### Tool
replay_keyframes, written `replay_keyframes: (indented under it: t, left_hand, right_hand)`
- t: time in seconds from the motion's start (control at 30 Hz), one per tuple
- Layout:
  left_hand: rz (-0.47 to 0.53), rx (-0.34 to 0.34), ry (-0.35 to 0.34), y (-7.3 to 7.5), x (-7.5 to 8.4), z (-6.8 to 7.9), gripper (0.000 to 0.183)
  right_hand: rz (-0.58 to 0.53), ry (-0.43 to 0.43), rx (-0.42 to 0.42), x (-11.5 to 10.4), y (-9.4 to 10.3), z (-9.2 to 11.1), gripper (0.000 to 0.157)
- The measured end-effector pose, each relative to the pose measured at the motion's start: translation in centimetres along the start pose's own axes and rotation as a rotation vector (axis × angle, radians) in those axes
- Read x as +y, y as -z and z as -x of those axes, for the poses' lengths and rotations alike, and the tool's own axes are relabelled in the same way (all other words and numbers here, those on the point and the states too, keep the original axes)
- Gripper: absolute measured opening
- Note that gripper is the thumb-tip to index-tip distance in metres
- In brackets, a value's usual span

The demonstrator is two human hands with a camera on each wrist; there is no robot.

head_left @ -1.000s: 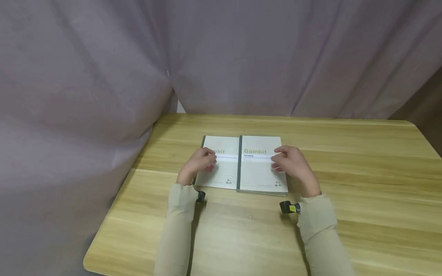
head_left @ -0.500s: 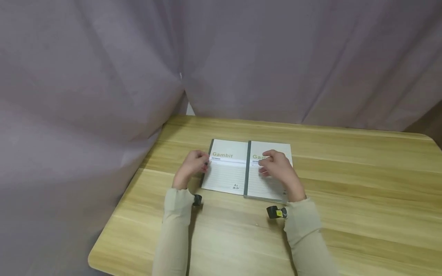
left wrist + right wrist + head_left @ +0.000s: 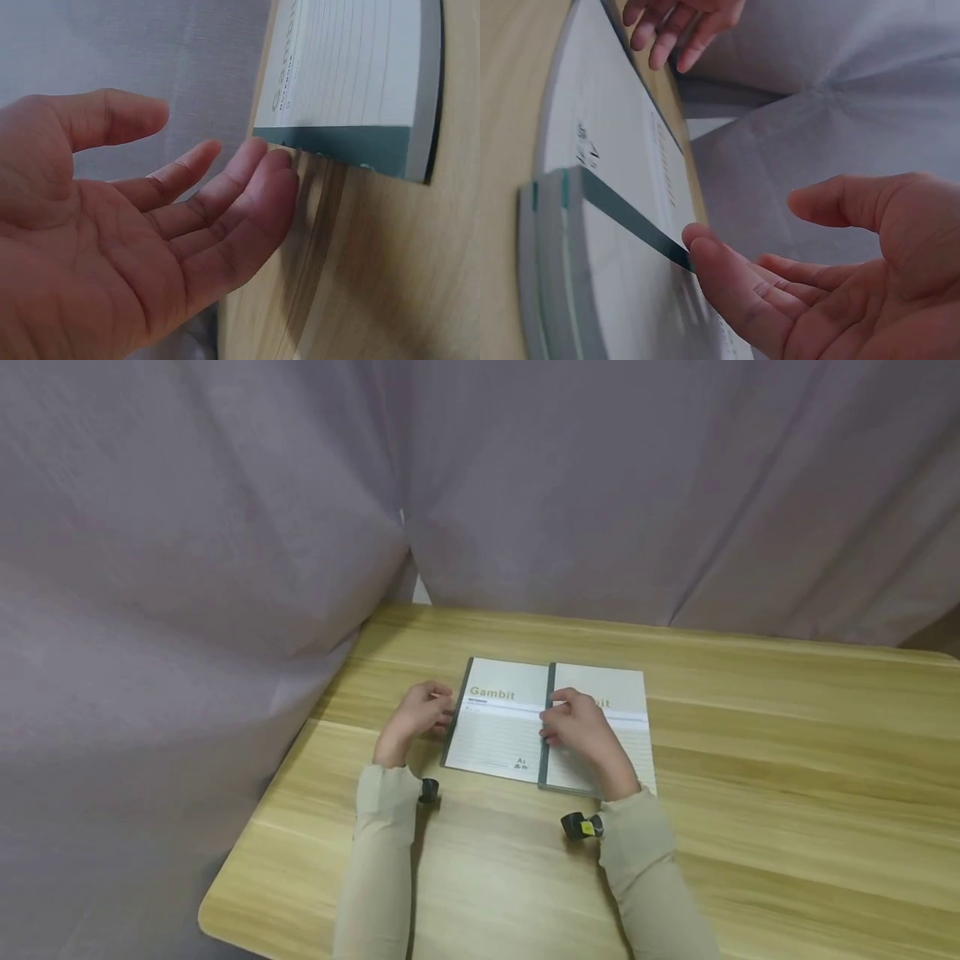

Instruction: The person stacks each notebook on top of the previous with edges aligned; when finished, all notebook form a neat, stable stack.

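Two white "Gambit" notebooks with dark green spines lie side by side on the wooden table. Beside the spine of the left notebook is my left hand, fingers loosely bent and thumb apart, holding nothing. In the left wrist view its fingertips come close to that green spine; contact is unclear. Over the right notebook hovers my right hand, its fingertips by the spine, gripping nothing. The right wrist view shows this notebook lying on a stack, higher than the left one. Part of its title is hidden by my hand.
A wooden table extends to the right and toward me. Grey-purple curtains hang behind it and along its left side. Each wrist wears a small black camera.
My right hand has moved left across the right notebook to its spine. The left hand has drawn back off the left notebook's cover to its outer edge. The head view has shifted slightly.
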State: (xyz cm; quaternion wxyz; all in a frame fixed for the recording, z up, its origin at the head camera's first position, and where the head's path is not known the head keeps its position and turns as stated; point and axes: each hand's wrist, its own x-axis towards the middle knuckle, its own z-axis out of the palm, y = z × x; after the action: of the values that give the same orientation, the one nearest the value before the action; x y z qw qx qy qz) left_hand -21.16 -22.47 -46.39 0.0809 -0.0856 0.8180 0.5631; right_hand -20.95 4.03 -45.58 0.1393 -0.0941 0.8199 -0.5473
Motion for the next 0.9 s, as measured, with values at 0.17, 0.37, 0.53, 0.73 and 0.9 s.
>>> replay_keyframes:
  t: [0.17, 0.37, 0.53, 0.73, 0.9]
  left_hand:
    - [-0.023, 0.0, 0.035, -0.2, -0.3, 0.3, 0.036]
    - [-0.041, 0.026, 0.041, -0.5, -0.4, 0.6, 0.035]
    - [-0.056, 0.033, 0.036, -0.6, -0.4, 0.7, 0.035]
    - [-0.104, 0.038, 0.018, -1.2, -0.3, 0.4, 0.041]
    - [-0.148, 0.018, -0.02, -1.8, -0.3, 0.2, 0.042]
  right_hand:
    - [0.032, -0.02, -0.016, 0.2, -0.9, 0.1, 0.052]
    - [0.041, -0.006, -0.052, 0.0, -1.5, 0.2, 0.054]
    - [0.021, 0.002, -0.087, -0.2, -1.9, 0.3, 0.058]
    - [0.034, 0.002, -0.09, -0.4, -2.0, 0.7, 0.059]
    - [0.055, 0.002, -0.088, -0.5, -1.8, 0.9, 0.058]
